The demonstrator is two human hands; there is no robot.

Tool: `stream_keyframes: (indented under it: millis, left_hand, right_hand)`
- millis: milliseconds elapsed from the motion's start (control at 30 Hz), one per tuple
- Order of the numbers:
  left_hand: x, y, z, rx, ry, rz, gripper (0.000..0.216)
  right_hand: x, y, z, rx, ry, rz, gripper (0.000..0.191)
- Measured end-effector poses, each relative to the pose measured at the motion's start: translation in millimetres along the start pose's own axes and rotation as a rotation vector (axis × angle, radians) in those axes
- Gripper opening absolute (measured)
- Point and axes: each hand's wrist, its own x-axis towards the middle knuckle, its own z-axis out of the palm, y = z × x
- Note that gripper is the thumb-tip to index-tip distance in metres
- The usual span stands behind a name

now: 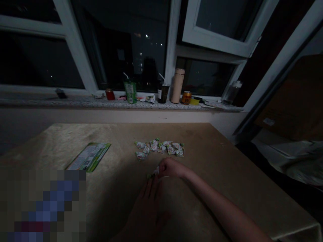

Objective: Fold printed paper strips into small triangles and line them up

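Note:
My right hand [170,168] is curled, its fingers closed on a small wrapped candy [152,174] in white and green paper, part of which sticks out to the left. My left hand [147,201] lies palm down just below, fingers stretched out and their tips close beside that candy. Whether those fingertips touch it is hard to tell in the dim light. Farther back on the table, several wrapped candies [154,145] of the same look lie in a loose cluster. A green and white candy bag [89,156] rests flat on the left.
A smooth beige cover drapes the table [214,161]. Behind it, the windowsill [146,105] bears a green cup [130,91], a dark cup [163,93], a pale pink flask [178,86], jars and a clear bottle [232,92]. The lower left corner is pixelated.

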Motion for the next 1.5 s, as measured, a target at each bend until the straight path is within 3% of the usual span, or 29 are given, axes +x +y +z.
stream_keyframes:
  millis: [333,733,933,1167,1500]
  left_hand:
    - [-3,-5,6,-0.001,-0.005,0.013,0.08]
    - [6,-8,-6,-0.098,-0.149,-0.006,0.081]
    - [12,-10,-8,-0.116,-0.136,-0.011,0.081]
    - [6,-3,0,0.057,-0.086,-0.076,0.07]
    - [16,-7,-14,0.054,-0.211,-0.043,0.072]
  right_hand:
    - [1,0,-3,-0.019,-0.047,-0.007,0.01]
    - [2,-13,-13,-0.12,-0.117,0.018,0.011]
    - [-1,-15,-13,-0.124,-0.103,0.026,0.008]
    - [-1,-11,-9,-0.113,-0.077,0.05,0.01]
    - [-1,-9,-8,-0.082,-0.048,0.063,0.007]
